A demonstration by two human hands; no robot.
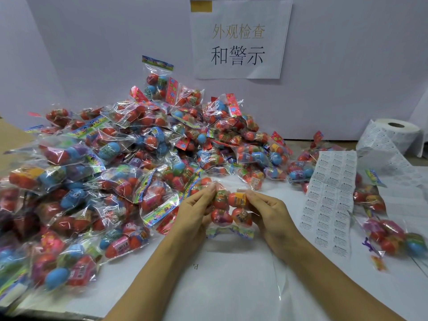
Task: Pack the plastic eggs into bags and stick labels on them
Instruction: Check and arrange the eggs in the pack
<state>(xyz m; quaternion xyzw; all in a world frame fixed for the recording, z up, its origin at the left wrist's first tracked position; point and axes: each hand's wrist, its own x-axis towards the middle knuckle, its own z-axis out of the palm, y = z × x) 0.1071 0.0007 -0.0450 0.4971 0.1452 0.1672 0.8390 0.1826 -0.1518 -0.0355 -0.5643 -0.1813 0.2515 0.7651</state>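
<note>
Clear film bag (228,210) of eggs sits between my hands above the surface (231,274): left hand (196,210) and right hand (269,215) pinch its sides. Probably light, crinkly, slippery; I grip the egg bulges.

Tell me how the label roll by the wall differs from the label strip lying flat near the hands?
The label roll is wound round a core and stands on end; the label strip lies unrolled and flat. The roll sits back by the wall; the strip runs forward, beside the right hand. Both are white with small printed labels.
</note>
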